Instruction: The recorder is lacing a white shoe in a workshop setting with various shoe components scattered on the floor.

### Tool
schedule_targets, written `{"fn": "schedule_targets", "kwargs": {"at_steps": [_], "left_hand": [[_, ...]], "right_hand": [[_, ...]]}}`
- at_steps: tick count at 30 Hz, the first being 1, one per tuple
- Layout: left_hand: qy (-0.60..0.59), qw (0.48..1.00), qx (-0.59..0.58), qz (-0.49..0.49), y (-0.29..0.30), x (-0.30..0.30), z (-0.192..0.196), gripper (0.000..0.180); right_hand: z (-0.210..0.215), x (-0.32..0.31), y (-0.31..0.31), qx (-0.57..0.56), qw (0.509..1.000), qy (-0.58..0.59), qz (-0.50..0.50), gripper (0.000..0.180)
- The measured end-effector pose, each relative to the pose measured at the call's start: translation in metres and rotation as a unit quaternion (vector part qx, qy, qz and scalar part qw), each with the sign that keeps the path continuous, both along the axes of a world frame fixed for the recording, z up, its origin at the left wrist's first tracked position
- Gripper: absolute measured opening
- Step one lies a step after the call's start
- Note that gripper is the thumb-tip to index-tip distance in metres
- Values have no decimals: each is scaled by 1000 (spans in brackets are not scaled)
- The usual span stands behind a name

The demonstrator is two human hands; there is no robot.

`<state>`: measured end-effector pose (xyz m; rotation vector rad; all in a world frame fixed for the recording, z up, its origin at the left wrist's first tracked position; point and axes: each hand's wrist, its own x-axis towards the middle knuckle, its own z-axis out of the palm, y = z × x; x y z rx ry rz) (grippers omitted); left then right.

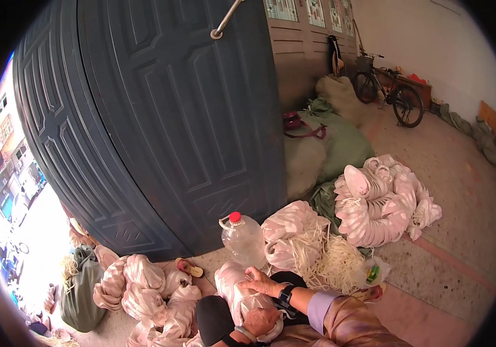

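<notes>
A bundle of overlapping pale pink and white sole-shaped pieces (232,277) lies in front of me, between my knees. On its far right side rests my right hand (261,283), fingers stretched over the pieces, with a dark watch on the wrist. Nearer to me, my left hand (259,321) is curled closed against the bundle's near end, wearing a pale bracelet. What lies under its fingers is partly hidden. A loop of the pale pieces shows beside that hand. Just beyond the bundle stands a large clear plastic jug (243,242) with a red cap.
More pink bundles (144,289) lie at left, beside a dark green sack (80,295). Bundles (375,202) and loose pale strips (340,263) lie at right. A slipper (189,267) sits near the blue-grey door (184,133). Green sacks (340,144) and a bicycle (390,95) stand farther back.
</notes>
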<state>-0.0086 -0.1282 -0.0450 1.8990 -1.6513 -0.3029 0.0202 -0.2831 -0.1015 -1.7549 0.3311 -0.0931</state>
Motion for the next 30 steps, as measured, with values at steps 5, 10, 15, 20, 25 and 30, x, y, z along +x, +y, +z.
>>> {"fn": "schedule_targets", "kwargs": {"at_steps": [5, 10, 15, 20, 25, 30], "left_hand": [[12, 1000, 28, -1, 0, 1, -2, 26], [14, 1000, 16, 1, -1, 0, -2, 25], [8, 1000, 23, 5, -3, 0, 1, 24], [31, 999, 4, 2, -5, -1, 3, 22], [26, 1000, 15, 6, -3, 1, 2, 23], [-28, 1000, -2, -4, -2, -1, -12, 19]], "right_hand": [[2, -5, -2, 82, 997, 5, -6, 71], [10, -10, -3, 192, 981, 5, -26, 45], [11, -10, -5, 320, 945, 42, -47, 30], [9, -11, -7, 313, 948, 37, -37, 30], [5, -9, -7, 312, 949, 30, -17, 35], [-4, -8, -10, 223, 975, 12, -16, 37]]}}
